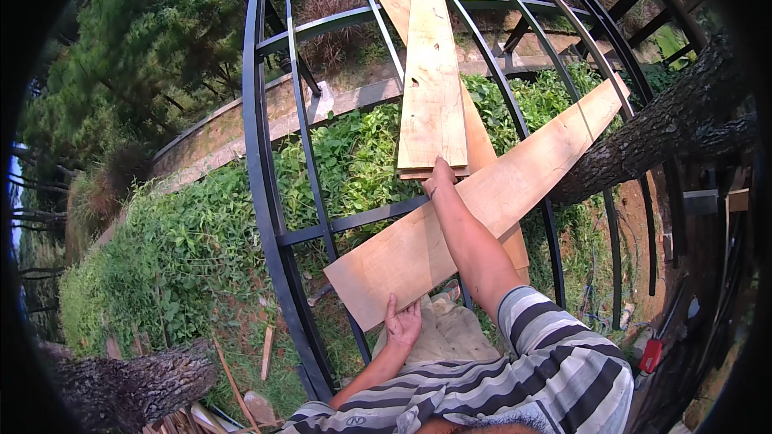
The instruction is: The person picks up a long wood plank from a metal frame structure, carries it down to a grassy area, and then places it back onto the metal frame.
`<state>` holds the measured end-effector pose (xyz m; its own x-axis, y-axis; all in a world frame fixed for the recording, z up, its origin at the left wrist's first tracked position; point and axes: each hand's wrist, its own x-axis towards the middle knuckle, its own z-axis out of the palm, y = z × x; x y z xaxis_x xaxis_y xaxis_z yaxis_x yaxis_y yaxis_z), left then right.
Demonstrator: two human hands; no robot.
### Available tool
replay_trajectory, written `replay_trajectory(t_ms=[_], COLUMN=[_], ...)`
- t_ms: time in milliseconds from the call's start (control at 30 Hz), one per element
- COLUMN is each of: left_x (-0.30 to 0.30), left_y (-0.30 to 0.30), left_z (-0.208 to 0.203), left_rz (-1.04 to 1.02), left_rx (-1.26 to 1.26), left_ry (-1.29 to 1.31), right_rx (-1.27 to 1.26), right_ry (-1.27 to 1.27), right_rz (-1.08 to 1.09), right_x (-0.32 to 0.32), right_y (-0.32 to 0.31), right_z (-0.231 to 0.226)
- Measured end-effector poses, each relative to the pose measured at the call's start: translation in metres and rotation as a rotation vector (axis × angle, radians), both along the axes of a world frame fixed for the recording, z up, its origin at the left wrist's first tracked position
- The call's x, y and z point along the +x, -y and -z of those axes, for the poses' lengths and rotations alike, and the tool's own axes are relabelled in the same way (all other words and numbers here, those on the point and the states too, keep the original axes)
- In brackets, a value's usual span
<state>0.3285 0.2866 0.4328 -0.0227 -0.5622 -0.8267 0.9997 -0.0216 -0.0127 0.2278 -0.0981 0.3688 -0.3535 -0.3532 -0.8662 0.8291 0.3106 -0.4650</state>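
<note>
A wide pale wooden board (482, 193) lies slantwise across the black metal frame, from lower left to upper right. My left hand (403, 325) grips its near edge, one digit on the top face and the other fingers partly hidden beneath. Reaching over this board, my right hand (440, 178) holds the near end of a long plank (434, 72) with dark knots. That plank rests on at least one more board, whose end shows just below it. Another plank (476, 141) runs diagonally under both, its middle covered.
The black metal frame (305, 128) has open gaps between its bars, with green plants (354, 153) below. A thick tree trunk (659, 141) leans in at the right. A red tool (650, 356) lies at lower right, and wood scraps (268, 352) lie at lower left.
</note>
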Motion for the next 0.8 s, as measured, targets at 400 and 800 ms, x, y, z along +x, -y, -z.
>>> replay_trajectory(t_ms=[400, 800], left_x=[-0.003, 0.017], left_y=[0.005, -0.002], left_z=[-0.015, 0.001], left_rz=[0.043, 0.095], left_rx=[-0.006, 0.032], left_ry=[-0.061, -0.008], right_rx=[-0.04, -0.277], right_ry=[-0.031, 0.105], right_rz=[-0.267, -0.289], right_x=[-0.01, 0.031], right_y=[-0.009, -0.047], right_z=[0.011, -0.089])
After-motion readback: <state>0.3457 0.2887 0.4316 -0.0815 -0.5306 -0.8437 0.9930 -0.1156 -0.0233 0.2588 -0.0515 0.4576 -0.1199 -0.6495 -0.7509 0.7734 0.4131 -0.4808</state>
